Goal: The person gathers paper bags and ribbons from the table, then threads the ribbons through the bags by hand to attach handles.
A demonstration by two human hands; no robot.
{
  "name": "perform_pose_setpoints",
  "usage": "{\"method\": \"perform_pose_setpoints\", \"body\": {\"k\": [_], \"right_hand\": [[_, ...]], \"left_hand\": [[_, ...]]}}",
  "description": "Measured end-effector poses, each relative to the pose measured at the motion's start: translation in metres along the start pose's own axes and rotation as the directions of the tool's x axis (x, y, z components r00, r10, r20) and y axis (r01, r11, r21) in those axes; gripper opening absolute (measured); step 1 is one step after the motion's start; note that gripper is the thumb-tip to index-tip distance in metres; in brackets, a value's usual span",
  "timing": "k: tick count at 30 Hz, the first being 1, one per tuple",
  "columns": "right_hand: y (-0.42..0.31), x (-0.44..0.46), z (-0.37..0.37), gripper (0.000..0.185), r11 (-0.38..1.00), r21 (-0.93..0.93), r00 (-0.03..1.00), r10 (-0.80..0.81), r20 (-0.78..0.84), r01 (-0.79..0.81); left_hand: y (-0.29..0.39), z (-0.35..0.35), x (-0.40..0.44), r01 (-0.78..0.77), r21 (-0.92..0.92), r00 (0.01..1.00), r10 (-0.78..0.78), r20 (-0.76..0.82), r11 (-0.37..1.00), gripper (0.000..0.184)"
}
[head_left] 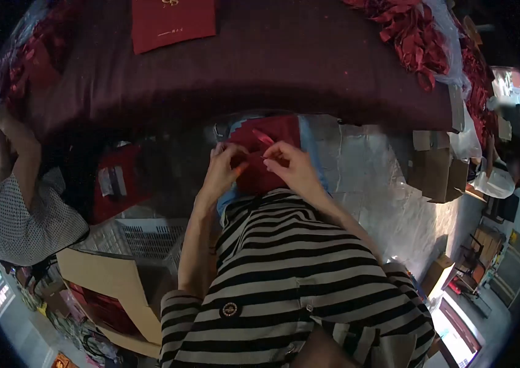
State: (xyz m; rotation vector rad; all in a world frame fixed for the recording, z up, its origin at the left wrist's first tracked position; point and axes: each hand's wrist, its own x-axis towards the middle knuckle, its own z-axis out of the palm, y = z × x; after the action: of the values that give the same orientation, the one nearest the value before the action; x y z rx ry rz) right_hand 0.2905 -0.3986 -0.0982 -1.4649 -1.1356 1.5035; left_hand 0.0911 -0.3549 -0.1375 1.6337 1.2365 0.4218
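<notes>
Red cloth pieces [287, 127], apparently stacked, lie across my lap. Over them my left hand [225, 164] is closed, its thumb and fingertips curled together at the cloth; what it pinches is too small to make out. A patch of orange shows at its thumb. Facing it, my right hand [292, 164] is closed in a pinch. A glossy red ribbon [262, 136] sticks out beside its index finger and seems held there. The two hands are a short gap apart.
A table with a dark red cover [241, 67] stands ahead, bearing a red printed pouch [174, 27] and a heap of red ribbons [416, 43]. Cardboard boxes [435, 168] [103, 270] and a grey plastic crate [149, 239] flank me. Another person's arm [24, 147] is at left.
</notes>
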Motion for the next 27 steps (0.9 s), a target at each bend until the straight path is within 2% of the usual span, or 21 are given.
{"method": "perform_pose_setpoints", "body": {"k": [2, 3, 5, 11, 14, 18, 21, 27], "right_hand": [[0.005, 0.005, 0.009, 0.010, 0.911, -0.405, 0.993, -0.107, -0.047, 0.079], [0.012, 0.007, 0.012, 0.010, 0.909, -0.409, 0.994, -0.100, -0.037, 0.076], [0.024, 0.010, 0.018, 0.011, 0.871, -0.459, 0.970, -0.232, -0.069, 0.175], [0.030, 0.014, 0.025, 0.012, 0.783, -0.592, 0.955, -0.287, -0.069, 0.192], [0.028, 0.016, 0.027, 0.013, 0.724, -0.643, 0.940, -0.341, -0.018, 0.250], [0.032, 0.019, 0.029, 0.012, 0.711, -0.667, 0.955, -0.295, 0.003, 0.222], [0.035, 0.020, 0.030, 0.012, 0.687, -0.680, 0.934, -0.358, -0.010, 0.257], [0.031, 0.017, 0.037, 0.014, 0.707, -0.681, 0.960, -0.279, -0.022, 0.190]], "left_hand": [[-0.012, 0.004, -0.001, -0.006, -0.204, 1.000, 0.010, 0.018, 0.979, 0.032], [-0.016, 0.005, -0.002, 0.001, -0.211, 1.000, 0.001, 0.013, 0.977, 0.032], [-0.025, 0.006, -0.002, -0.083, -0.226, 0.997, 0.083, -0.008, 0.971, 0.032], [-0.031, 0.007, 0.006, -0.004, -0.248, 0.999, 0.013, 0.036, 0.969, 0.033], [-0.035, 0.007, 0.007, -0.053, -0.232, 0.998, 0.061, 0.025, 0.971, 0.034], [-0.033, 0.006, 0.009, -0.054, -0.209, 0.998, 0.058, 0.012, 0.976, 0.034], [-0.029, 0.005, 0.007, -0.061, -0.201, 0.998, 0.062, -0.005, 0.978, 0.034], [-0.018, 0.008, 0.002, -0.032, -0.168, 0.999, 0.030, -0.011, 0.985, 0.032]]}}
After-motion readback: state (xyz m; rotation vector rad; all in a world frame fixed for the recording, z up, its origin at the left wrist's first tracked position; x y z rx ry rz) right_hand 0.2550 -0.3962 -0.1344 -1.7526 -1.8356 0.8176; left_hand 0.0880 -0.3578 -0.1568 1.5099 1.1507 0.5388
